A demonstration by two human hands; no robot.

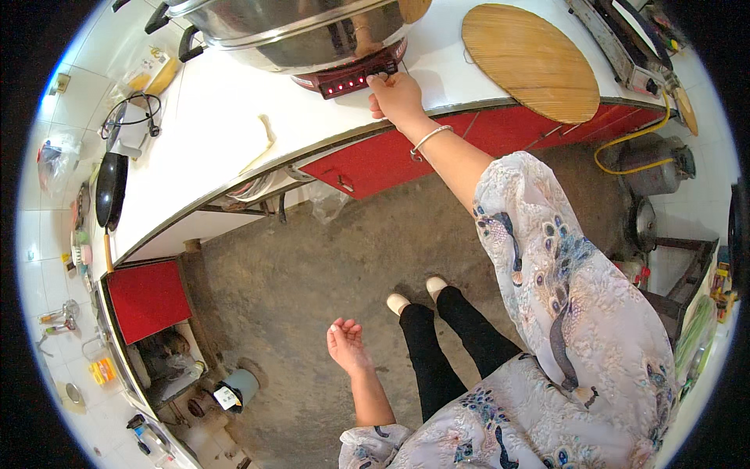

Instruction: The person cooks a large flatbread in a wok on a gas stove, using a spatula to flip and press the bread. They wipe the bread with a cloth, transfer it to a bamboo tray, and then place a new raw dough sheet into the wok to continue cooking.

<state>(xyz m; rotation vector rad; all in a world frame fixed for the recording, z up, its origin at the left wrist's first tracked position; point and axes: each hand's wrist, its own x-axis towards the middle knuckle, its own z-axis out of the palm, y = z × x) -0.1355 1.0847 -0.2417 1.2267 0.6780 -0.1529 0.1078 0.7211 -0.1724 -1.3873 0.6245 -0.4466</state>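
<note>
My right hand (398, 98) reaches up to the front of a dark red electric cooker base (312, 81). Its thumb and fingers are pinched together at the right end of the control panel (348, 86), where red lights glow. What lies under the fingertips is hidden. On the base sits a large shiny steel steamer pot (305, 39) with black side handles (190, 44). Low over the floor hangs my left hand (349, 344), its fingers loosely bent and slightly apart, holding nothing.
On the white counter (211, 117) lie a round slatted wooden lid (531, 62), a pale strip (266, 134) and a black pan (112, 190). A gas stove (625, 55) stands to the right, with a yellow hose (633, 170) running to a gas cylinder (656, 162). A bucket (238, 387) stands lower left.
</note>
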